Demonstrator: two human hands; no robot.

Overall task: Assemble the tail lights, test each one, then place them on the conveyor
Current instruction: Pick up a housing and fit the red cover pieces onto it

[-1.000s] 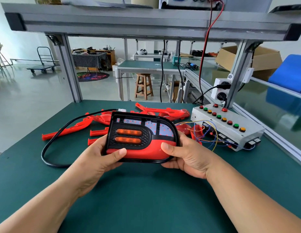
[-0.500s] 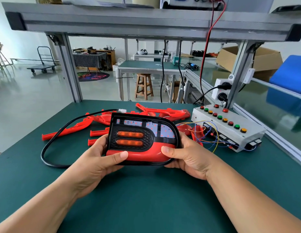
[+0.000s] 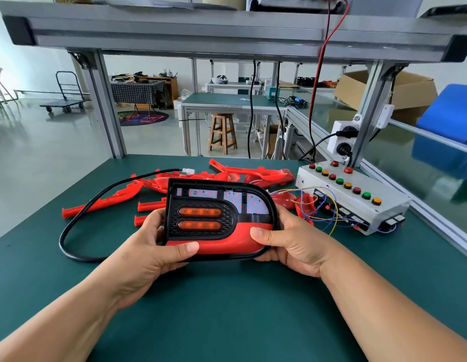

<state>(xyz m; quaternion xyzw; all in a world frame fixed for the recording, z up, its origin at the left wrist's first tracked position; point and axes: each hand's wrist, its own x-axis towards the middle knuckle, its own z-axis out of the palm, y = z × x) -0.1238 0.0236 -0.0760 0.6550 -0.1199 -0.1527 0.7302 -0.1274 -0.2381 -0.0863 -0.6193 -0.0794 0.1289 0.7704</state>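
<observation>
Two hands hold one tail light (image 3: 219, 218) low over the green bench top (image 3: 227, 309). Left hand (image 3: 154, 246) grips its left end, thumb laid across the red lower lens, fingers curled behind the housing and hidden. Right hand (image 3: 292, 244) grips the right end likewise, thumb on the red lens, fingers out of sight underneath. Whether the unit's lower edge touches the bench: cannot tell, as the hands cover it. Two orange bars sit in the black grille between the thumbs. Black cable (image 3: 78, 220) loops out left of the left-hand grip and ends in a white connector (image 3: 186, 171) beyond the unit; its join to the housing is hidden. Red lens parts (image 3: 102, 202) lie beyond the grip, partly covered by the unit. Button box (image 3: 357, 197) sits beyond and right of the right hand; its coloured wires (image 3: 318, 205) run behind that hand, ends not traceable.
</observation>
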